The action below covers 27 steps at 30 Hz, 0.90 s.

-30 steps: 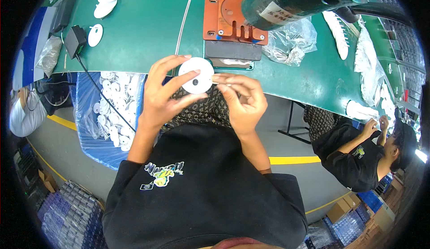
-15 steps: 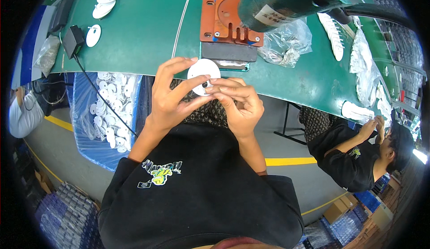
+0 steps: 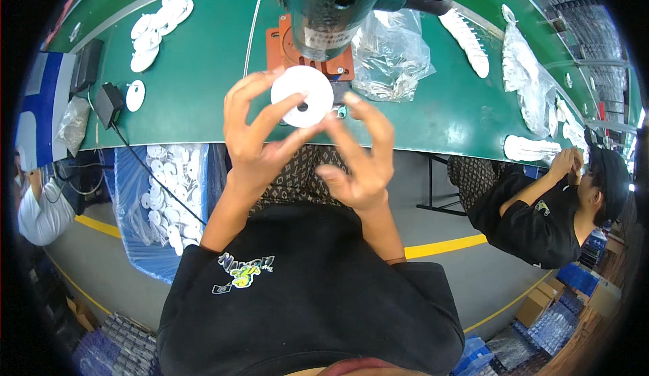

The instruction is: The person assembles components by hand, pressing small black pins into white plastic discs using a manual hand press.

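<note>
A flat round white disc with a dark hole near its lower middle is held up in front of the table's near edge. My left hand grips it, thumb below and fingers along its left side and face. My right hand is just right of the disc, its fingers spread and a little blurred, nothing visible in them. Beyond the disc stands an orange fixture plate with screws, partly hidden under the dark green machine head.
Right of the fixture lies a clear plastic bag of small parts. White discs lie on the green table at left and right. A blue-lined bin of white discs stands lower left. Another person works at the right.
My right hand has come off the disc and its fingers have spread. The disc stays in my left hand, turned more face-on. The view has shifted, moving the machine head lower.
</note>
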{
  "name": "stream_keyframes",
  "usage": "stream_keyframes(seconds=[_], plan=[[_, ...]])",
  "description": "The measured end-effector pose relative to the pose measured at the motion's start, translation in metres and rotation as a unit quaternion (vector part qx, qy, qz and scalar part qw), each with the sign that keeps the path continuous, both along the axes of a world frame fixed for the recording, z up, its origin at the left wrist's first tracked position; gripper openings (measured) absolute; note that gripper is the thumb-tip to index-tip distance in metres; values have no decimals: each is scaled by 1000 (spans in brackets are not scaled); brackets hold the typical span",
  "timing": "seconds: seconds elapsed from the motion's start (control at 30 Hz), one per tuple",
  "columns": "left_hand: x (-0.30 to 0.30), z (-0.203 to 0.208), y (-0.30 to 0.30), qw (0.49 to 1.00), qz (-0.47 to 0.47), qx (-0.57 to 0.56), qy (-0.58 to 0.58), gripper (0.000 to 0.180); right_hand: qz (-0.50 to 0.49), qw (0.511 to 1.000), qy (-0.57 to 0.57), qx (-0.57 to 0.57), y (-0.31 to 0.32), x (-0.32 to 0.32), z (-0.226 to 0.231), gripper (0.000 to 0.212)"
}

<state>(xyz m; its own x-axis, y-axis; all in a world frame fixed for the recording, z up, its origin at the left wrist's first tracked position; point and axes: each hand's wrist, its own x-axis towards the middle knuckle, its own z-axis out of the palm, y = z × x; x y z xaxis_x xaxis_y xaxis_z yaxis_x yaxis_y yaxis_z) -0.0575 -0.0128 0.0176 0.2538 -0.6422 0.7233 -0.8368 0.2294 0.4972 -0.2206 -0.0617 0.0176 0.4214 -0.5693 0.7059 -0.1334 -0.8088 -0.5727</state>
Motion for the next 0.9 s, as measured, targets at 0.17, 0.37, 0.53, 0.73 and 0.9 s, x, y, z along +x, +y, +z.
stream_keyframes(seconds=[0.17,0.37,0.53,0.73,0.9], plan=[[4,-8,-34,997,60,20,-42,51,-101,987,72,99,-20,-1,-23,85],[5,-8,-44,995,25,92,-36,55,-86,977,149,129,-21,15,-52,109],[18,-7,-49,992,-16,123,3,53,-84,971,148,169,-25,20,-49,111],[23,2,-65,993,10,114,-1,49,-91,975,136,153,-44,29,-37,98],[28,10,-65,992,-1,105,-68,54,-191,981,21,-18,-71,1,76,51]])
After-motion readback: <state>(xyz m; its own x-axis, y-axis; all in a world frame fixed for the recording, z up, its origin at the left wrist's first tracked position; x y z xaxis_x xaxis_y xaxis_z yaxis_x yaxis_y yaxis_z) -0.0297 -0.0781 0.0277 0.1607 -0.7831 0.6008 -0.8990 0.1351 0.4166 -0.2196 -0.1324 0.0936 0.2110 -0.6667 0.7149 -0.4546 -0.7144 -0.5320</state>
